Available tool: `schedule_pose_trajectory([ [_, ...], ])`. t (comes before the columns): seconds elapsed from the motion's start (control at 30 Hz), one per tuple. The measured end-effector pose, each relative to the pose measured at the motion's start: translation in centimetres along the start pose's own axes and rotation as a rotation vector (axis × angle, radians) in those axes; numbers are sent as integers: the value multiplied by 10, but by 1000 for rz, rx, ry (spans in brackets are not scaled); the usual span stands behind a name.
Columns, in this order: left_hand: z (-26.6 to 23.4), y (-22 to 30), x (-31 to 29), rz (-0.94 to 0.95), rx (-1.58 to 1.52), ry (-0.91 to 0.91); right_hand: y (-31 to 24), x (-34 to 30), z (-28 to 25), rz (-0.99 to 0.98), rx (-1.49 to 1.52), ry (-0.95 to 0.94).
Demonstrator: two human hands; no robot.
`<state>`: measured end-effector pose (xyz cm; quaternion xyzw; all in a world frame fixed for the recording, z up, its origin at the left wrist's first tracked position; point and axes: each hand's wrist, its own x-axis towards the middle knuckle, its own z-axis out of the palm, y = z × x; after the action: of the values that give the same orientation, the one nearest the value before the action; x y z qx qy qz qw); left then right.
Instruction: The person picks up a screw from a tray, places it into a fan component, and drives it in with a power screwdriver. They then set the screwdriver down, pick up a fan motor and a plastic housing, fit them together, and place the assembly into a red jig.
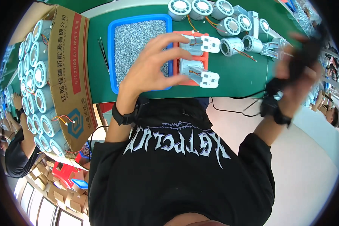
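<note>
My left hand reaches over a blue tray of small metal screws with its fingers spread. Its fingertips and thumb lie at an orange-red fixture, which holds two pale-blue cylindrical housings with white end brackets. One is the upper housing, the other the lower housing; whether the fingers press on them is unclear. Off to the right, my right hand is smeared by motion and grips a black handheld tool, shaped like an electric screwdriver.
More pale-blue housings with wires stand along the green table's far side. At left, a cardboard box stands near stacked housings. Black tweezers lie beside the tray. A black cable hangs at the near edge. Other people work at both sides.
</note>
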<state>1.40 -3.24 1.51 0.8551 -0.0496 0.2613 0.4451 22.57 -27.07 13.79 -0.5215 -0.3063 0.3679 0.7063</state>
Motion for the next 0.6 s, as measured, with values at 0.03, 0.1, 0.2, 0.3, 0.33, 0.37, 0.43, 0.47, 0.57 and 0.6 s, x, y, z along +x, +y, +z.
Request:
schedule_pose_trajectory([
  [0.03,-4,8,1,33,31,-105,28,4,15,89,-287,48],
  [0.1,8,14,0,27,114,-116,74,8,30,375,-326,4],
  [0.2,25,7,-5,15,270,-126,121,-3,43,582,-194,73],
  [0.3,31,1,-11,-171,34,-9,138,-14,42,583,-257,70],
  [0.33,33,-3,-15,-161,42,-9,142,-15,38,570,-256,70],
  [0.37,31,-7,-20,-394,-332,66,145,-15,34,575,-258,40],
  [0.43,18,-23,-18,-583,-773,321,147,-11,25,590,-259,-18],
  [0.47,1,-20,-9,-524,-822,497,141,-14,25,565,-251,-19],
  [0.57,-75,-7,84,-198,-556,724,128,-20,14,475,-209,22],
  [0.6,-102,-5,119,-105,-331,654,129,-23,9,475,-205,26],
])
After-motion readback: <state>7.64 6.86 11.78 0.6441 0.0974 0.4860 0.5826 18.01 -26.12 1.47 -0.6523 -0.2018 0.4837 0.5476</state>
